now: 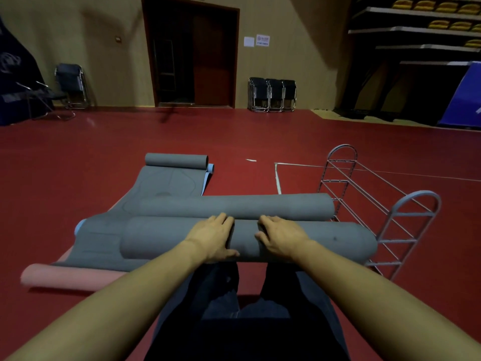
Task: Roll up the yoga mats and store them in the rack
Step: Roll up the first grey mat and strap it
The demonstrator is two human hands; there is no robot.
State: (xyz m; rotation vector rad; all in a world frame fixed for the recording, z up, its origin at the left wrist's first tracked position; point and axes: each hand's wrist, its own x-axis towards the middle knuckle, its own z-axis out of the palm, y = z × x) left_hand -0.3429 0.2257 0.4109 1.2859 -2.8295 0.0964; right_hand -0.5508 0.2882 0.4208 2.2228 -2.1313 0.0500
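A thick rolled grey yoga mat lies crosswise on the red floor just in front of my knees. My left hand and my right hand both grip it near its middle, fingers over the top and thumbs on the near side. Right behind it lies a second, thinner grey roll. Farther back a grey mat lies flat with its far end curled up, a blue mat edge showing beside it. A pink mat lies at the lower left. The empty grey wire rack stands to the right.
Open red floor stretches ahead to a tan wall with a dark door. Folded chairs stand against the wall, one more chair at the left. Tiered shelving and a blue board fill the far right.
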